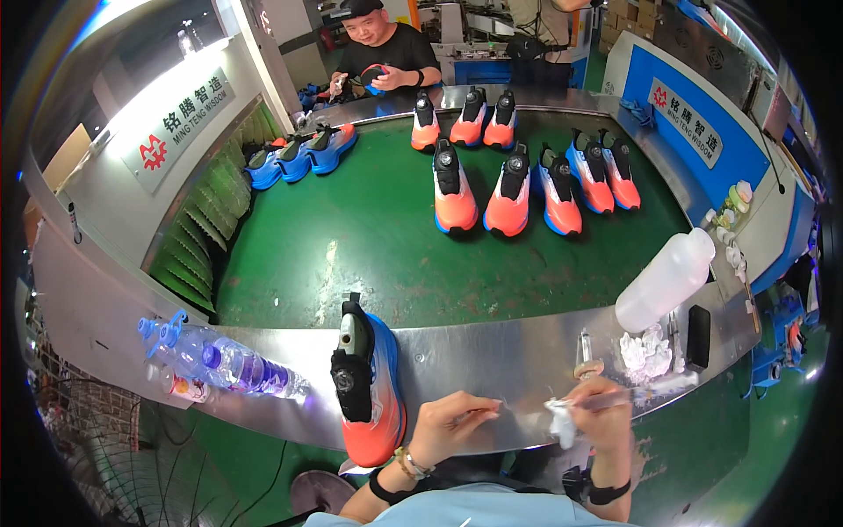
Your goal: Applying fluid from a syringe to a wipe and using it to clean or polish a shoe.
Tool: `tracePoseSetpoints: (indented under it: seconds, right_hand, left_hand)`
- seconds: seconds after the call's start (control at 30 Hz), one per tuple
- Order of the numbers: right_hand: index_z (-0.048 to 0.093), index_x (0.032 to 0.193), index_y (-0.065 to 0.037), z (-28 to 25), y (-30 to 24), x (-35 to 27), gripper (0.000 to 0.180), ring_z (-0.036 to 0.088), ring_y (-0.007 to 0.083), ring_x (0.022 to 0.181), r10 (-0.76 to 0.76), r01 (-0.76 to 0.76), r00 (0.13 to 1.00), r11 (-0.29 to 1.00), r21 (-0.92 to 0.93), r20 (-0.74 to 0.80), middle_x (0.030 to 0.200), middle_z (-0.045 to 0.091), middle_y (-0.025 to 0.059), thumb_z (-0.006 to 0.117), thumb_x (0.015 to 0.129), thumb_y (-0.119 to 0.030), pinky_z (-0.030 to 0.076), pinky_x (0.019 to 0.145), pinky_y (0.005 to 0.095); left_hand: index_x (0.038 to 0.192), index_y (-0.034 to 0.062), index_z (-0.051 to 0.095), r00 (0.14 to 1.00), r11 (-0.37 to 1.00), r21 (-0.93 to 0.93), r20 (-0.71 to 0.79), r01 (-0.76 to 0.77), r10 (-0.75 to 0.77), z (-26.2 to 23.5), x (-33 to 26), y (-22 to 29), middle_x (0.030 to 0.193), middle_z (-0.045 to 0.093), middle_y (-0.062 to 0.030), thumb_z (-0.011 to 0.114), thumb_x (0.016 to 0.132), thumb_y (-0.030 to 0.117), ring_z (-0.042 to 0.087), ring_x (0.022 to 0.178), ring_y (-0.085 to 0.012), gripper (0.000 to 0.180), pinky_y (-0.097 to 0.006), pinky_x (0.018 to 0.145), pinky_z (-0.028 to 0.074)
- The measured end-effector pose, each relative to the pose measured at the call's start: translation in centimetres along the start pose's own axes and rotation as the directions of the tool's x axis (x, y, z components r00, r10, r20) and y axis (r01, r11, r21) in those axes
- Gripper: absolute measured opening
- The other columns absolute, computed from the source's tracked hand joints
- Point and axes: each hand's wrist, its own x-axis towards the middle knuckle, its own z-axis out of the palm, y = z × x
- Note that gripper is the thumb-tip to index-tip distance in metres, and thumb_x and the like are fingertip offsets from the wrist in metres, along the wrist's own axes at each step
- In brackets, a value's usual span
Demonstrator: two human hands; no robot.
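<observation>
My left hand (452, 423) is raised over the metal edge, thumb and fingertips pinched together. Whatever lies in that pinch is too small to make out. To its right, my right hand (601, 411) grips a crumpled white cloth (561, 423). A pale, blurred long shape (665, 386) reaches out to the right of this hand; whether it is held, I cannot tell. Left of my left hand stands a sneaker (372, 395) with a coral toe, a white-to-blue side and a black collar, its toe toward me. Neither hand touches it.
Several similar sneakers (457, 198) stand on the green conveyor belt (351, 237); blue ones (303, 158) sit far left. Water bottles (233, 362) lie left. A white plastic bottle (665, 281), wadded tissue (645, 353) and a black phone (698, 337) rest right. A co-worker (386, 53) handles a shoe opposite.
</observation>
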Motion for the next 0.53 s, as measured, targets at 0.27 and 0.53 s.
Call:
tracePoseSetpoints:
  seconds: [0.27,0.53]
  right_hand:
    - [0.060,0.085,-0.003,-7.2,0.8,2.7,0.014,0.052,0.0080,0.063,-0.123,-0.100,0.891,0.885,-0.454,-0.437,0.069,0.055,0.0001,0.064,0.072,0.003,0.042,0.056,0.0236]
    - [0.057,0.108,-0.005,-12.9,6.0,2.9,0.038,0.061,0.0265,0.063,0.240,-0.284,0.946,0.293,-0.913,-0.217,0.067,0.060,0.0131,0.066,0.072,-0.011,0.046,0.060,0.0425]
  left_hand:
    - [0.090,0.0033,0.065,0.998,0.998,0.014,-0.008,0.060,-0.060,0.1,-0.8,-1.0,0.082,0.069,-0.0063,0.068,0.081,0.005,0.066,0.068,-0.0136,0.010,-0.023,0.058,0.051]
    - [0.093,0.0007,0.053,0.968,0.970,-0.054,-0.072,0.236,-0.239,0.7,-2.0,-2.0,0.080,0.070,-0.0102,0.062,0.087,0.003,0.070,0.075,-0.0189,0.011,-0.025,0.063,0.055]
